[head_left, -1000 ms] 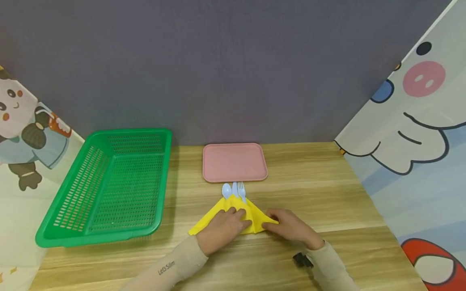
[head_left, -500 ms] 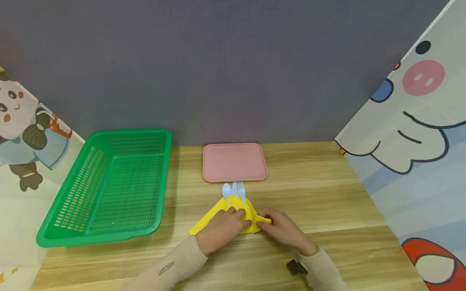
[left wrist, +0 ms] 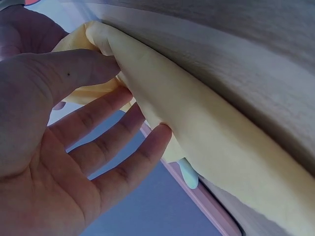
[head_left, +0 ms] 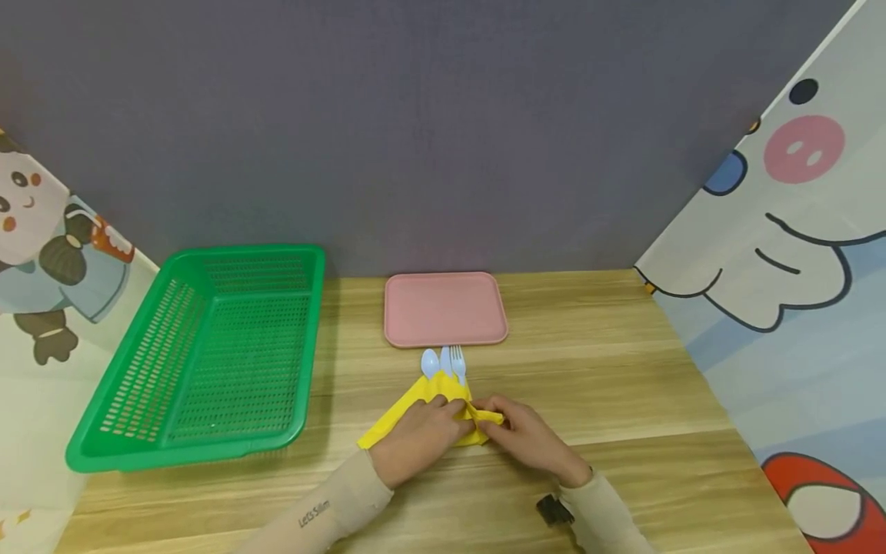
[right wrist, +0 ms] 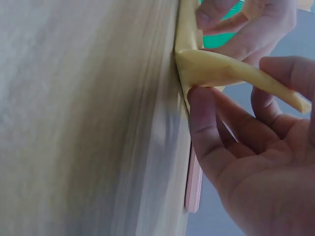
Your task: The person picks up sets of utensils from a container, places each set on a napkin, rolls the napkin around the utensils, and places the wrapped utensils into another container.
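A yellow cloth napkin [head_left: 396, 419] lies on the wooden table, folded over the handles of a light-blue spoon [head_left: 430, 362], knife [head_left: 446, 360] and fork [head_left: 458, 363]. Their heads stick out at its far edge. My left hand [head_left: 415, 440] presses on the middle of the napkin; in the left wrist view its fingers are extended with the fingertips [left wrist: 160, 135] against the cloth. The napkin's right corner is pinched by my right hand [head_left: 529, 441], raised and turned inward toward the left hand. In the right wrist view the folded flap [right wrist: 236, 71] stands up between the fingers and thumb.
Just beyond the cutlery is a pink rectangular tray [head_left: 445, 309]. A green perforated basket [head_left: 308, 385] stands on the left of the table [head_left: 609, 362]. A grey panel [head_left: 443, 138] rises at the back, with cartoon-printed panels on both sides.
My right hand has moved left, bringing the napkin's right corner inward over the wrapped handles. My left hand keeps its place, and the cutlery has not moved.
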A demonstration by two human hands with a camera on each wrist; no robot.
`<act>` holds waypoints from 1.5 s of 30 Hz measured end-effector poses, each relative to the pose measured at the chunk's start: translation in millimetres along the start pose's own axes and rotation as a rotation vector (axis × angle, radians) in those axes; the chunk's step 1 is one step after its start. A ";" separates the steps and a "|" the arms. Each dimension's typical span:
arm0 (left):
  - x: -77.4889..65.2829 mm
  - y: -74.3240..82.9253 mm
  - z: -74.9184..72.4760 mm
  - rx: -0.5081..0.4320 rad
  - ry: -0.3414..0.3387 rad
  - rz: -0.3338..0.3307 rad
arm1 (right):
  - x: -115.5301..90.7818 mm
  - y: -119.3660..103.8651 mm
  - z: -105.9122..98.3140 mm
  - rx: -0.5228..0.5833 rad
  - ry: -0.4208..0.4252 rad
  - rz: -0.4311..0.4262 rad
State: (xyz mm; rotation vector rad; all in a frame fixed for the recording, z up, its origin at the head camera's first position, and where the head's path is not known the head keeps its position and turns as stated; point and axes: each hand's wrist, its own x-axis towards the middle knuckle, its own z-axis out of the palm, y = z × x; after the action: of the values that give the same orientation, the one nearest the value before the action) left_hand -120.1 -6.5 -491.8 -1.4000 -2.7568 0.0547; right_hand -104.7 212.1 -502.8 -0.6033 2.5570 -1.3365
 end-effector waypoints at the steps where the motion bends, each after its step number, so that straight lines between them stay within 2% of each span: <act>1: -0.3 -0.1 0.0 -0.003 0.002 -0.001 | 0.8 -0.3 0.2 -0.005 -0.003 -0.006; 18: -3.4 -3.9 2.4 -0.086 0.030 -0.004 | 10.4 -8.2 -2.2 -0.077 -0.037 -0.008; 21: -3.9 -5.4 3.4 -0.098 0.039 0.005 | 10.9 -9.4 -1.8 -0.064 -0.034 0.022; 25: -4.5 -10.1 7.7 -0.180 0.094 0.025 | 9.9 -11.6 -1.3 0.014 -0.054 0.110; 29: -7.2 -16.0 12.0 -0.313 0.149 0.041 | 8.4 -13.9 -1.3 0.047 -0.074 0.134; 35: -15.9 -19.8 8.8 -0.436 0.127 -0.005 | 9.3 -13.2 -2.1 -0.038 -0.098 0.081; 41: -22.0 -22.2 8.5 -0.544 0.166 -0.060 | 13.0 -11.9 -0.1 -0.187 -0.097 -0.066; 45: -24.2 -23.4 11.9 -0.577 0.173 -0.091 | 13.9 -10.9 2.2 -0.247 -0.076 -0.107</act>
State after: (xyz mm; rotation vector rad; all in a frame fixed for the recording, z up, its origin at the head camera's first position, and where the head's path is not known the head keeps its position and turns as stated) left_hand -125.5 -39.9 -503.1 -1.2801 -2.7943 -0.8825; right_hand -113.6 198.9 -494.9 -0.8278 2.6807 -1.0111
